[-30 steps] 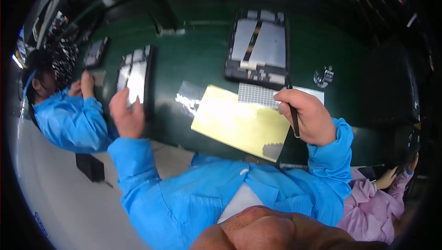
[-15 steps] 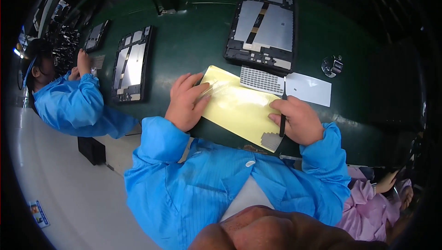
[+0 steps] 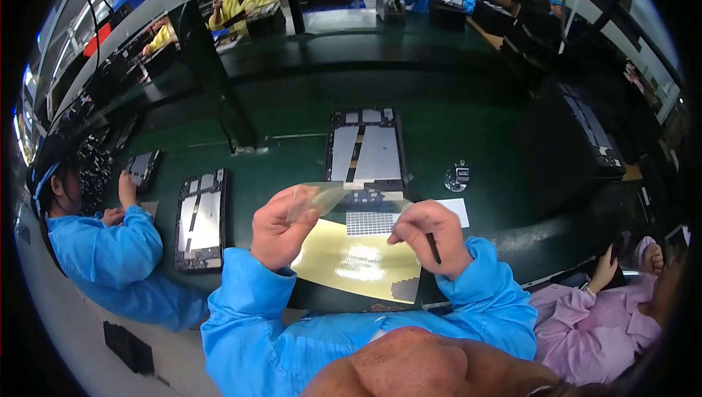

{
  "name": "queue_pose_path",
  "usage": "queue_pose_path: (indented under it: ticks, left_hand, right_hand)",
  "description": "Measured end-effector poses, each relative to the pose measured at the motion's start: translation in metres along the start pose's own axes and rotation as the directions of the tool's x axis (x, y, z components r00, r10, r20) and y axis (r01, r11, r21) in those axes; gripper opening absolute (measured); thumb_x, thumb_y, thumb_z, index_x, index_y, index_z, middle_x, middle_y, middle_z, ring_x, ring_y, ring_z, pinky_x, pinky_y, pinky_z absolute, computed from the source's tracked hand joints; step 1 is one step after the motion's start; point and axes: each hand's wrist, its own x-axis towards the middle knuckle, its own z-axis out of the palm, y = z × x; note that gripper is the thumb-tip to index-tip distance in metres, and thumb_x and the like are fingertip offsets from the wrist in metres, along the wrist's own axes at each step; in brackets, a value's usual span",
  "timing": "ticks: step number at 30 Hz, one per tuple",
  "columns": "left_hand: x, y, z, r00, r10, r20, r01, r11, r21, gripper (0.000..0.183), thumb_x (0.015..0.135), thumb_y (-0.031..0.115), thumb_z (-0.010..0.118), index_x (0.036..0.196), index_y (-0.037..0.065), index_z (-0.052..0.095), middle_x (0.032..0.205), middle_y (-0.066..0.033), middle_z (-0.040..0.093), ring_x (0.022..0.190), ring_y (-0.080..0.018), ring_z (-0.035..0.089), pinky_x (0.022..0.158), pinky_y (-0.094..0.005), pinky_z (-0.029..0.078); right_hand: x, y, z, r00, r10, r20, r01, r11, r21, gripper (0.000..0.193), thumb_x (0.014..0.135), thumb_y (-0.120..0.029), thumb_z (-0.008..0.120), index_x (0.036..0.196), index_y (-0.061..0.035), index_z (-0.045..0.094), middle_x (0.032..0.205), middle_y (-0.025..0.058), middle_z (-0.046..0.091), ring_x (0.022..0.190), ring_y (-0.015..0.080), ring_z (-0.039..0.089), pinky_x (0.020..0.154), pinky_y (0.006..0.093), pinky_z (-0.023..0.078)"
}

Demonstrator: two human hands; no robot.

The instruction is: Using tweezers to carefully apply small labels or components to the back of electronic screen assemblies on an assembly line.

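A clear, bendy strip of film (image 3: 330, 196) is stretched in the air between my two hands. Its left end is pinched between the thumb and fingers of my left hand (image 3: 276, 230). At the other end, the fingertips of my right hand (image 3: 436, 237) close on the film. That hand also keeps dark tweezers (image 3: 433, 248) in its grip, tips hidden. Below lies a shiny yellow sheet (image 3: 322, 251), with small grey pieces (image 3: 404, 289) at its right corner. Behind it is a white sheet of small grey rectangles (image 3: 365, 224), partly covered by the film.
Open tablet-like devices (image 3: 380, 145) lie stacked ahead, with another stack (image 3: 201, 221) at left. A small clear round stand (image 3: 458, 176) sits right of centre. A dark stack (image 3: 578, 137) stands far right. A co-worker in blue (image 3: 106, 254) sits at left, a person in pink (image 3: 585, 324) at right.
Both hands have risen off the yellow sheet, lifting the clear film between them. The tweezers have tilted in my right hand. The view has tipped up, showing people across the table.
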Motion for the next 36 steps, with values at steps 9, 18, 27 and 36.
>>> queue_pose_path:
  ticks: [9, 18, 27, 36]
  left_hand:
    - [0.025, -0.056, -0.013, 0.981, -0.066, -0.183, -0.017, 0.906, -0.423, 0.108, 0.064, 0.035, 0.082, 0.145, 0.009, 0.015, 0.144, -0.0153, 0.026, 0.124, -0.0293, 0.040, 0.096, -0.0394, 0.038]
    - [0.030, -0.082, -0.034, 0.944, -0.253, 0.212, 0.316, 0.509, -0.800, 0.126, 0.052, 0.032, 0.089, 0.146, 0.021, 0.005, 0.145, -0.0184, 0.019, 0.130, -0.0352, 0.030, 0.098, -0.0461, 0.036]
    - [0.028, -0.084, -0.034, 0.951, -0.294, 0.099, 0.306, 0.837, -0.453, 0.031, 0.087, 0.003, 0.057, 0.118, 0.000, 0.054, 0.084, -0.0103, 0.064, 0.068, -0.0183, 0.065, 0.055, -0.0242, 0.048]
    - [0.026, -0.079, -0.045, 0.958, -0.224, 0.178, 0.263, 0.449, -0.854, 0.028, 0.092, 0.009, 0.048, 0.119, 0.003, 0.053, 0.089, -0.0114, 0.065, 0.072, -0.0206, 0.066, 0.061, -0.0269, 0.050]
  right_hand:
    - [0.051, -0.073, -0.028, 0.814, -0.556, 0.168, 0.511, 0.548, -0.663, 0.027, 0.072, 0.010, 0.064, 0.097, -0.0001, 0.060, 0.074, 0.0116, 0.060, 0.062, 0.0225, 0.058, 0.054, 0.0311, 0.046]
    - [0.074, -0.088, -0.010, 0.957, -0.153, 0.248, 0.226, 0.927, -0.300, 0.011, 0.085, 0.002, 0.058, 0.096, 0.0025, 0.060, 0.081, 0.0079, 0.059, 0.074, 0.0165, 0.060, 0.067, 0.0297, 0.051]
    - [0.091, -0.067, -0.015, 0.999, 0.013, 0.048, 0.016, 0.825, -0.565, 0.009, 0.087, -0.005, 0.058, 0.094, 0.0011, 0.060, 0.077, 0.0042, 0.058, 0.070, 0.0123, 0.056, 0.063, 0.0246, 0.048]
    - [0.095, -0.081, -0.022, 0.960, 0.054, -0.273, -0.041, 0.998, 0.053, 0.011, 0.084, -0.002, 0.054, 0.093, -0.0029, 0.060, 0.064, 0.0043, 0.056, 0.051, 0.0104, 0.056, 0.043, 0.0223, 0.044]
